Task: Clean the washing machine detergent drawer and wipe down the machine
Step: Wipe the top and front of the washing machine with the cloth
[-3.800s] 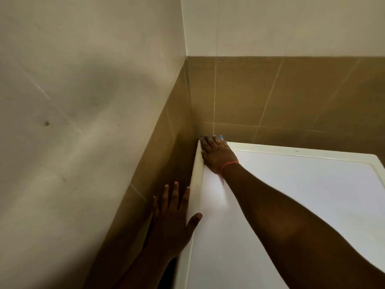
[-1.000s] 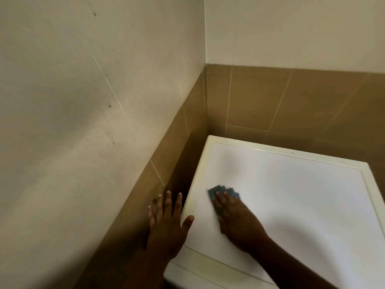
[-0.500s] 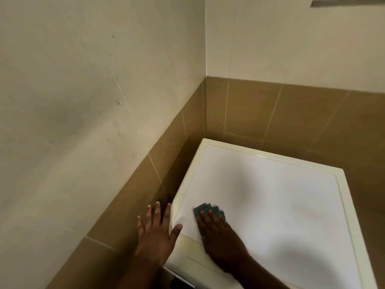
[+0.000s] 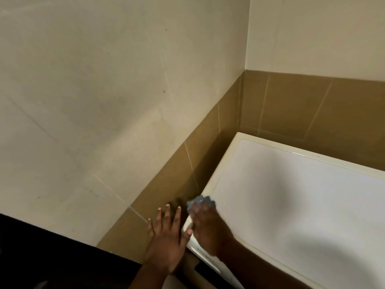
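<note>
Blue cloth [image 4: 201,200], judged soft and light, is pressed flat under the right hand [image 4: 206,224], fingers straight, at the washing machine [image 4: 312,205] top's front-left corner; left hand [image 4: 166,238] is splayed beside it.

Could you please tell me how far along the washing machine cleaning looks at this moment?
Done: nothing certain. In hand: the right hand presses a blue cloth on the machine top's front-left corner; the left hand is spread beside it. Left: the drawer, unseen.

I saw the white washing machine [image 4: 302,195] tucked into the tiled corner, a crumpled blue cloth [image 4: 201,200] at its near-left edge
</note>
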A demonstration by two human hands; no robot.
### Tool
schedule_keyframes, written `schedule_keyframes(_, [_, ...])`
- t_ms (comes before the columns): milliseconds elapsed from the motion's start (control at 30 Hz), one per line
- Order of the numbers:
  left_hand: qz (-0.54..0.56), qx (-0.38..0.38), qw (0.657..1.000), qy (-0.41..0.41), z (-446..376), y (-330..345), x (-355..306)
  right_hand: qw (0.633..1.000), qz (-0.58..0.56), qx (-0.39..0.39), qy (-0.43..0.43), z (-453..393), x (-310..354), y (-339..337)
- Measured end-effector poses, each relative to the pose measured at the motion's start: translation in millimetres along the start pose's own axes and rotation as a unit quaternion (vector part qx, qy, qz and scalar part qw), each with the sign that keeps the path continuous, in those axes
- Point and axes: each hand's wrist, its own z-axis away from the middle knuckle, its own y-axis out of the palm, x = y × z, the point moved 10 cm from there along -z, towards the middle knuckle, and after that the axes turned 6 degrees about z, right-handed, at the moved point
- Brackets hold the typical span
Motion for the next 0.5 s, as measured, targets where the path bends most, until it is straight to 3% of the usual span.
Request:
schedule_keyframes(67, [0.005,0.002,1.000,0.000,-3.1,-2.3,6.1,0.996,0.035,-0.025,-0.073,9.9,16.5,-1.8])
schedule_keyframes(100, [0.006,0.003,1.000,0.002,-5.0,-3.7,8.7,0.997,0.040,-0.029,-0.057,7.3,8.3,-2.1])
schedule_keyframes(200, [0.003,0.012,1.000,0.019,-10.5,-5.1,12.3,0.994,0.010,-0.040,0.100,1.4,-15.5,0.5])
schedule_keyframes(233, [0.002,0.016,1.000,0.025,-13.7,-3.7,13.6,0.994,-0.011,-0.034,0.105,3.1,-2.9,3.5])
schedule_keyframes(333, [-0.009,0.029,0.998,0.051,-22.8,0.9,16.5,0.998,0.003,-0.054,-0.023,11.4,44.6,9.7])
schedule_keyframes(367, [-0.009,0.033,0.997,0.062,-25.6,1.0,17.3,0.996,0.030,-0.076,-0.024,15.3,33.8,4.1])
schedule_keyframes(400, [-0.003,0.037,0.996,0.077,-28.6,0.7,17.9,0.995,0.045,-0.086,0.014,17.9,12.6,-0.7])
schedule_keyframes(500, [0.023,0.051,0.990,0.127,-36.1,-2.1,14.7,0.956,0.022,-0.092,0.278,50.7,-75.1,-12.7])
